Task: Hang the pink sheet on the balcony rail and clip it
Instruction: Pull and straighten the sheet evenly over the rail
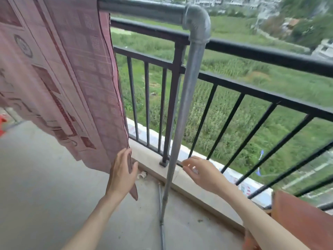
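Note:
The pink patterned sheet (75, 78) hangs over the grey metal pipe rail (144, 8) at the upper left and drapes down toward the floor. My left hand (122, 172) pinches the sheet's lower right edge near its bottom corner, with the corner tip hanging below the hand. My right hand (201, 172) is held low beside the grey upright pipe (187, 105), over the stone ledge, with its fingers curled toward the pipe. Pale glints show at its fingers, and I cannot make out whether it holds something small. No clip is clearly visible.
The black balcony railing (252, 53) with vertical bars runs behind the pipe, above a stone ledge (198, 192). A reddish-brown object (302, 217) sits at the lower right. The concrete floor (45, 186) spreads to the left. Green fields lie far below.

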